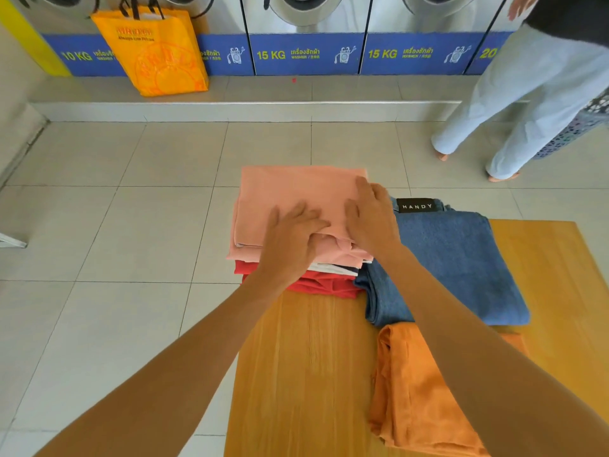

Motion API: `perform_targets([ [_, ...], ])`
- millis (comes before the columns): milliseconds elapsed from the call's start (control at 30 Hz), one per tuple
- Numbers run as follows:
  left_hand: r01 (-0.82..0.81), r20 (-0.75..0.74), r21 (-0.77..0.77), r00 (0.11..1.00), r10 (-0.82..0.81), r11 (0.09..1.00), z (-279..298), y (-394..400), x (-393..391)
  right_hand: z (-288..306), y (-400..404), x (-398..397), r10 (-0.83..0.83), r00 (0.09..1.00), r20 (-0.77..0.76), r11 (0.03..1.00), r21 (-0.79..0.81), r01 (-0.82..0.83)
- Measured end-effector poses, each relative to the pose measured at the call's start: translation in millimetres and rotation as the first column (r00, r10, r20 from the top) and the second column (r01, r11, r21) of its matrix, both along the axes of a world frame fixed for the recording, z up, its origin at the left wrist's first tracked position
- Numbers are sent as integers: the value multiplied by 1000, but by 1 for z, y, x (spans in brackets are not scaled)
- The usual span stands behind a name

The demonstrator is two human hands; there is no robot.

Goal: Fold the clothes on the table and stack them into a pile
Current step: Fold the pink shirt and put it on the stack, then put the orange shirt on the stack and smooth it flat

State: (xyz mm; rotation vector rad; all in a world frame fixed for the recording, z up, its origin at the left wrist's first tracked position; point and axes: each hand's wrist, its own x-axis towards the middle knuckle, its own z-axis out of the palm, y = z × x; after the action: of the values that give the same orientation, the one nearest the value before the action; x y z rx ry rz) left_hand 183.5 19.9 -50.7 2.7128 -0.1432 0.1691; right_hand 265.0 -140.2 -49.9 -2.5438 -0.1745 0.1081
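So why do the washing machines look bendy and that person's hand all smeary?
Head view: the wide-angle lens bows the washers and floor lines near the edges; the bystander's hand is motion-blurred; the pink shirt and both hands stay sharp under soft, even light.

So there's a light wooden table with a red folded garment under a stack, folded blue jeans, and a crumpled orange cloth lying right on it.

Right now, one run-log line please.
left hand: flat on pink garment | right hand: same | pile: topped pink | jeans, orange cloth: beside
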Motion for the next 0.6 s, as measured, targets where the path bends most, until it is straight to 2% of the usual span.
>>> perform_targets([
  [67, -18, 30, -69, 999, 20, 997, 6, 1, 1, 9, -5, -22, -191, 977, 100, 980, 84, 183],
  [133, 26, 76, -89, 997, -20, 996, 9, 1, -4, 16, -12, -42, -289, 957, -27, 943, 162, 290],
  [200, 96, 82, -59, 993, -91, 994, 6, 3, -12, 12, -17, -55, -242, 957, -157, 941, 200, 271],
  [300, 157, 58, 10, 986, -157, 988, -5, 8, -21, 7, -19, -62, -184, 972, -146, 944, 248, 216],
  [400, 172, 44, -19, 984, -171, 985, -7, 13, -26, 14, -17, -63, -216, 958, -189, 933, 249, 260],
  [533, 42, 24, -80, 999, -40, 996, -2, 23, -26, 17, -16, -63, -158, 966, -204, 967, 168, 193],
  [600, -85, -14, -10, 996, 85, 996, -2, 36, -29, 19, -20, -62, -152, 964, -217, 970, 152, 188],
])
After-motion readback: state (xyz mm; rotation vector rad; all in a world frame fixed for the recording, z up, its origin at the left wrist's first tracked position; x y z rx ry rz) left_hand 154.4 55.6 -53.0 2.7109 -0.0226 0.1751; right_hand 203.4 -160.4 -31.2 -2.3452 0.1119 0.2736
